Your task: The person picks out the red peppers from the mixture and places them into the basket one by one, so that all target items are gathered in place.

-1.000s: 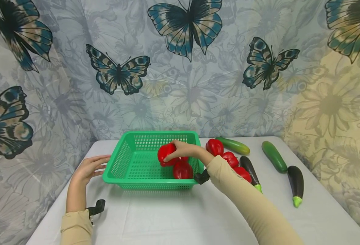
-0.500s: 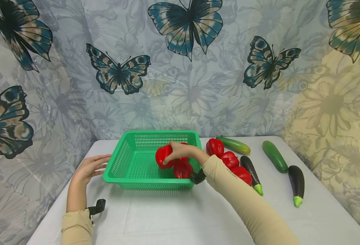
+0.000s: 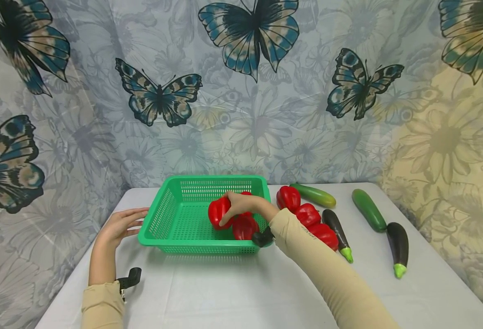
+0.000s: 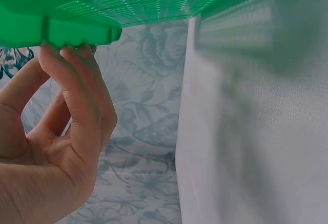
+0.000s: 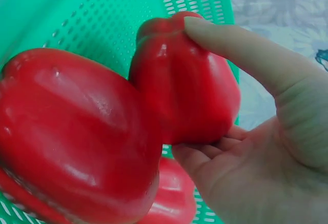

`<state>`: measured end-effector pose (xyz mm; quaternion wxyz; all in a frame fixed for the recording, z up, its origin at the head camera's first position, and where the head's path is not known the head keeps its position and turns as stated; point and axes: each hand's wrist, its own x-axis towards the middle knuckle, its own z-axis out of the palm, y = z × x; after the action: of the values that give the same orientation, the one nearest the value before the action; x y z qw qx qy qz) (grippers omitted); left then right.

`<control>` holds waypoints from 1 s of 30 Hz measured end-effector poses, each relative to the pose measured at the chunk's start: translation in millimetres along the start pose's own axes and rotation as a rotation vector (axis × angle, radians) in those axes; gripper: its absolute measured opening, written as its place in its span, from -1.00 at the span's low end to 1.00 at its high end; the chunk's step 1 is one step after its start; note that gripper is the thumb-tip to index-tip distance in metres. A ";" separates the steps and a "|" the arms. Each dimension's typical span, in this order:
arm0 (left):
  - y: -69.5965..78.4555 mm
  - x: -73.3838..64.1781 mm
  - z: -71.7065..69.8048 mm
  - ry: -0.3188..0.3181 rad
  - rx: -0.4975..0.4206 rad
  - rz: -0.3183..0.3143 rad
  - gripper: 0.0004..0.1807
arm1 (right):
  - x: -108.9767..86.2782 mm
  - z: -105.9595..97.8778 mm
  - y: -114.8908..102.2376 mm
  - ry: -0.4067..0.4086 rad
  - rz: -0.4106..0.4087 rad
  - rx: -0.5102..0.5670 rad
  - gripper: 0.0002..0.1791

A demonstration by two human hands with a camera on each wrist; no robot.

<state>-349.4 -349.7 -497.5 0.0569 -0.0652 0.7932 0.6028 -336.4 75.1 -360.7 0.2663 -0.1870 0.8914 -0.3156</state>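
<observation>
My right hand [image 3: 241, 205] grips a red bell pepper [image 3: 218, 213] inside the green basket [image 3: 200, 243]. In the right wrist view, the thumb lies across one end of that bell pepper [image 5: 179, 80] and the other fingers are partly hidden beneath it. Close beside it in the basket lies a second red bell pepper [image 3: 245, 227]; a third [image 3: 246, 194] shows only partly behind my hand. At the basket's left side, my left hand [image 3: 116, 226] has its fingers extended. Its fingertips touch the rim from outside in the left wrist view, where the hand [image 4: 72, 126] is seen from the palm side.
Right of the basket lie several more red bell peppers [image 3: 288, 198], a green cucumber-like vegetable [image 3: 314, 195] and an eggplant [image 3: 336, 230]. Farther right are another long green vegetable [image 3: 368, 210] and a second eggplant [image 3: 397, 246]. A butterfly-print cloth [image 3: 262, 132] hangs behind the white table [image 3: 208, 292].
The held bell pepper has moved slightly left and lower in the basket, and has tipped in my right hand. My left hand stays at the rim.
</observation>
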 end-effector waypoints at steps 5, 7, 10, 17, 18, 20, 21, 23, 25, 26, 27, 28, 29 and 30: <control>3.5 -2.8 -0.4 -0.013 -0.009 -0.001 -0.33 | 0.2 1.7 -1.4 -0.013 0.015 -0.031 -0.17; 1.9 -1.5 -0.4 0.001 -0.004 -0.002 -0.33 | 0.2 2.3 -2.0 -0.023 0.020 -0.045 -0.17; 4.3 -4.5 0.2 -0.014 0.011 0.018 -0.33 | 0.6 2.9 -2.4 -0.038 0.024 -0.063 -0.14; 58.6 -53.8 19.4 0.000 0.045 -0.015 -0.27 | 0.7 5.0 -2.7 -0.064 0.030 -0.102 -0.10; 64.1 -58.8 21.1 -0.006 0.051 -0.008 -0.26 | 0.6 5.4 -2.9 -0.068 0.030 -0.110 -0.10; 68.5 -62.7 22.1 -0.017 0.061 -0.005 -0.25 | 0.2 6.3 -3.1 -0.072 0.027 -0.126 -0.11; 66.0 -60.5 21.9 -0.004 0.052 -0.019 -0.26 | -0.1 6.7 -3.2 -0.072 0.027 -0.134 -0.11; 54.7 -50.7 17.7 -0.011 0.042 -0.033 -0.30 | -1.1 7.1 -3.4 -0.071 0.027 -0.149 -0.12; 39.1 -37.1 12.2 -0.014 0.034 -0.028 -0.34 | -1.9 7.7 -3.5 -0.071 0.031 -0.161 -0.13; 33.6 -32.4 10.0 -0.019 0.027 -0.019 -0.35 | -2.4 7.9 -3.7 -0.073 0.033 -0.163 -0.13; 27.1 -27.0 7.9 -0.014 0.019 -0.018 -0.37 | -2.9 8.1 -4.0 -0.074 0.037 -0.164 -0.14; 24.6 -25.3 6.5 -0.031 0.021 0.000 -0.37 | -3.0 8.3 -4.0 -0.077 0.039 -0.164 -0.14; 24.0 -25.1 6.1 -0.041 0.023 0.019 -0.36 | -3.3 8.6 -4.2 -0.080 0.041 -0.166 -0.14; 24.3 -25.5 6.5 -0.037 0.023 0.022 -0.37 | -3.5 8.7 -4.4 -0.084 0.042 -0.167 -0.14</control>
<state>-328.4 -336.2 -471.9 0.0656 -0.0444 0.7997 0.5952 -327.7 69.6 -362.3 0.2933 -0.2028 0.9064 -0.2263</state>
